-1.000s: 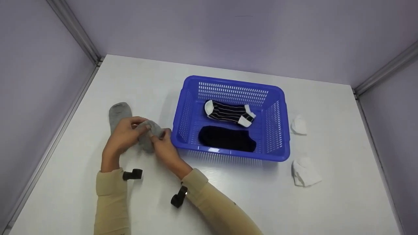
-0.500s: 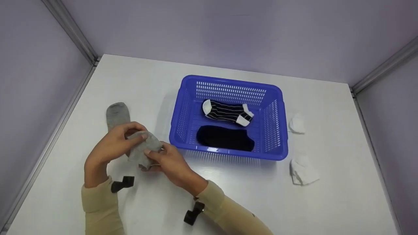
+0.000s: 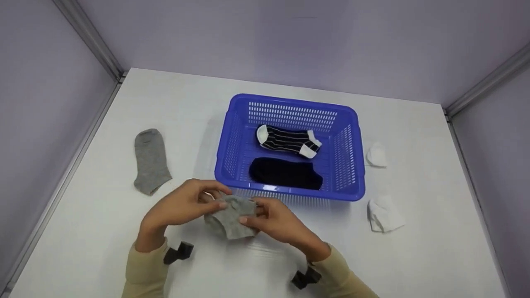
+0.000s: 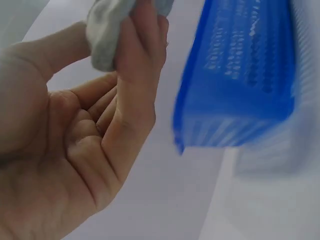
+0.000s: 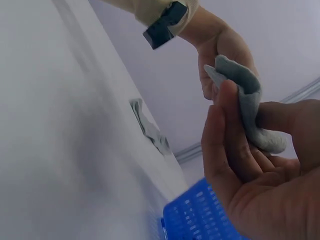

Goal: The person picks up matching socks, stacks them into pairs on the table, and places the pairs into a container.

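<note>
1. Left hand [image 3: 184,205]: thumb and fingers pinched together on the held grey sock [image 3: 232,221], at the edge nearest that hand; right hand [image 3: 277,221]: clamped on the opposite side, thumb on the near face, fingers behind.
2. Sock's place: bunched or folded between the two hands, apparently lifted off the table [image 3: 265,273]; just on the body side of the blue basket [image 3: 331,195], whose rim lies beyond the right hand.
3. Beyond the left hand, out to its left: loose grey sock [image 3: 151,161], flat, apart from the fingers; beyond the right hand, inside the basket: striped sock [image 3: 285,140] and, nearer, black sock [image 3: 285,174]; farther right of that hand, two white bundles, the far one [image 3: 377,155] and the near one [image 3: 385,214].
4. Handling, by judgement: light, soft, limp, stretchy; unlikely to slip or break, though it may sag or unfold; best hold probably a pinch at cuff and folded edge, all layers caught.
5. Hard to make out: fingertips behind the cloth; layer count; toe and heel of the held sock; left wrist view cuts off most of the cloth, basket blurred there.
</note>
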